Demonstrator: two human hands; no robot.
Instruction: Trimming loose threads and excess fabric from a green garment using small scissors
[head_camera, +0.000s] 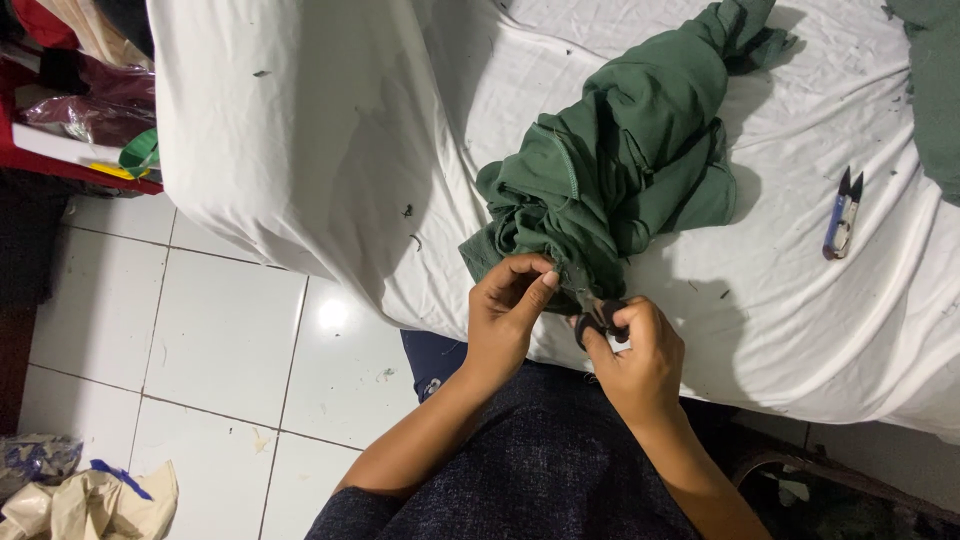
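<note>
White sheet (320, 130) over table, white floor tiles (210, 340) below. Green garment (620, 150) bunched on sheet. Left hand (510, 310) pinching its edge; right hand (635, 355) grasping black snips (598, 318). Blue snips (842, 215) lying apart.

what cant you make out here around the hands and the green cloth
Head view only:
- Small black tool in the right hand: fingers cover most of it, so its kind and blades are unclear.
- Edge of the green garment under the left hand: fingers and folds hide the spot being worked.
- Second green cloth: cut off by the right edge.
- Blue-handled snips on the white sheet: too small to tell blade detail.
</note>
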